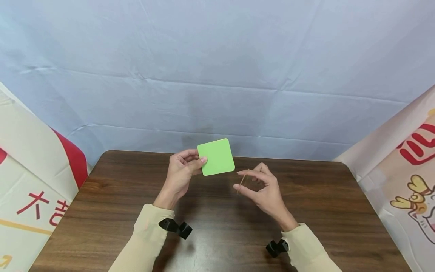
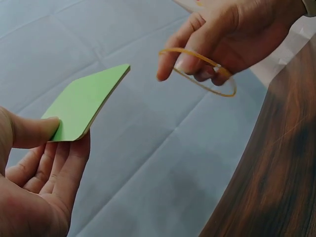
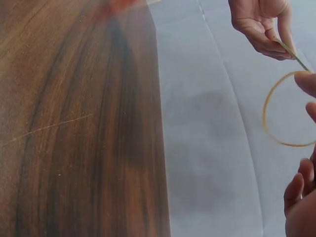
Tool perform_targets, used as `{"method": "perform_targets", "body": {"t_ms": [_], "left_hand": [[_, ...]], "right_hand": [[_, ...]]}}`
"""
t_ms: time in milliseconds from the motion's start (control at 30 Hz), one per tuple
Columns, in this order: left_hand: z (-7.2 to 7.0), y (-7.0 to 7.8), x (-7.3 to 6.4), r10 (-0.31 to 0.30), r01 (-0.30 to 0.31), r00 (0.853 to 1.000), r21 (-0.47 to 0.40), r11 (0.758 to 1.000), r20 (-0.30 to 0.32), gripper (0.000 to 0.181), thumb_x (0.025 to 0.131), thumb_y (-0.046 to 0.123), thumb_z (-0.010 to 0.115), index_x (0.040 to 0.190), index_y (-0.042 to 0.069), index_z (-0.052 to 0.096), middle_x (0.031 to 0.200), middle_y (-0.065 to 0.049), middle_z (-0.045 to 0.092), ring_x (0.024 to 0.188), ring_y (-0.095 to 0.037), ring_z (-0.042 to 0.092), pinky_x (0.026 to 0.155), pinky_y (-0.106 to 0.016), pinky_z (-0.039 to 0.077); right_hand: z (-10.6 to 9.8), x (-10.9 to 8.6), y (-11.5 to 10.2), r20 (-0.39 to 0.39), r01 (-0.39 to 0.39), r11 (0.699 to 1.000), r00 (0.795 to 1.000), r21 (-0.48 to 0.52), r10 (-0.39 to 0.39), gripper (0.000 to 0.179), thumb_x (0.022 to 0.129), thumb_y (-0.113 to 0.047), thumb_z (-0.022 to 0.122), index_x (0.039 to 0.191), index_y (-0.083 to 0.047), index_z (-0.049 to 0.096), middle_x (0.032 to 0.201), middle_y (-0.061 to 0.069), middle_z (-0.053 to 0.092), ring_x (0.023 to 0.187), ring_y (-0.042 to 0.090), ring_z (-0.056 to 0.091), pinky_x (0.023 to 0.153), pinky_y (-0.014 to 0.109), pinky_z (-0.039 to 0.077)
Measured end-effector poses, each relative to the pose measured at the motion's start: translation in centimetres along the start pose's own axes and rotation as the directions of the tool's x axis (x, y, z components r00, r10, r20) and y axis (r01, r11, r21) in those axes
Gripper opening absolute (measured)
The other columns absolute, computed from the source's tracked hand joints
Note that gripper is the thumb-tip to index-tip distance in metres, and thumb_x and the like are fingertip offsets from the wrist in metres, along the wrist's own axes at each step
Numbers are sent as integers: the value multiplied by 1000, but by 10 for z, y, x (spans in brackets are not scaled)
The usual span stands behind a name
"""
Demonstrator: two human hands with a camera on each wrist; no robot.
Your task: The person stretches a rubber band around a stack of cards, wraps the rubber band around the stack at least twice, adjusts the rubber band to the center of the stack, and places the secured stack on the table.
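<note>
A thin green square card (image 1: 217,158) with rounded corners is held up over the far edge of the table. My left hand (image 1: 180,172) pinches its left side, thumb on the front face and fingers behind. Its pale edge shows some thickness in the left wrist view. Just to the right, my right hand (image 1: 266,189) holds a yellowish-brown rubber band (image 2: 201,86) looped about the thumb and forefinger, which are spread apart. In the right wrist view the loop hangs as a round ring close to the card, while part of that hand is cut off by the frame.
Below both hands lies a dark wooden table (image 1: 221,234) with rounded far corners. A pale blue cloth (image 1: 217,87) hangs behind it. Printed cloths with red markings flank it, one on the left (image 1: 34,181) and one on the right (image 1: 401,181).
</note>
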State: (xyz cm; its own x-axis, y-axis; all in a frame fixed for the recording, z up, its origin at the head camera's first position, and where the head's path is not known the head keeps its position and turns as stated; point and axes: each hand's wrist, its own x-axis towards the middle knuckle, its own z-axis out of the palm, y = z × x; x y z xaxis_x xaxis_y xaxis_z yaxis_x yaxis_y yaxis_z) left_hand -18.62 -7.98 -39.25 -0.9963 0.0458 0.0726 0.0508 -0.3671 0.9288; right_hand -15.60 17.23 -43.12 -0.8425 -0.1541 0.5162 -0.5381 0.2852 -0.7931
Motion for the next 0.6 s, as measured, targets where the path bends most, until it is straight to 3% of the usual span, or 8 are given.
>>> {"method": "perform_targets", "body": {"t_ms": [133, 300, 600], "left_hand": [[0, 0, 0, -29, 29, 1000, 27, 999, -5, 21, 87, -13, 68, 108, -16, 63, 84, -7, 66, 75, -15, 70, 67, -31, 60], [-1, -1, -1, -86, 85, 996, 89, 992, 8, 20, 88, -11, 70, 107, -14, 64, 83, -7, 65, 72, -13, 66, 65, -29, 59], [-3, -1, -3, -190, 174, 976, 139, 975, 111, 25, 88, -8, 71, 111, -16, 63, 82, -4, 68, 69, -11, 66, 62, -27, 57]], "right_hand": [[-1, 2, -4, -13, -33, 998, 999, -55, 32, 51, 65, -11, 97, 111, -18, 76, 88, 1, 45, 86, 17, 44, 72, 26, 40], [-4, 4, -8, 38, -71, 994, 997, -86, 74, 63, 62, -18, 100, 117, -23, 70, 97, 1, 45, 92, 17, 42, 75, 30, 37], [-9, 9, -13, 180, -91, 989, 977, -115, 111, 87, 57, -29, 102, 132, -25, 57, 115, 5, 43, 111, 19, 38, 90, 38, 37]]}}
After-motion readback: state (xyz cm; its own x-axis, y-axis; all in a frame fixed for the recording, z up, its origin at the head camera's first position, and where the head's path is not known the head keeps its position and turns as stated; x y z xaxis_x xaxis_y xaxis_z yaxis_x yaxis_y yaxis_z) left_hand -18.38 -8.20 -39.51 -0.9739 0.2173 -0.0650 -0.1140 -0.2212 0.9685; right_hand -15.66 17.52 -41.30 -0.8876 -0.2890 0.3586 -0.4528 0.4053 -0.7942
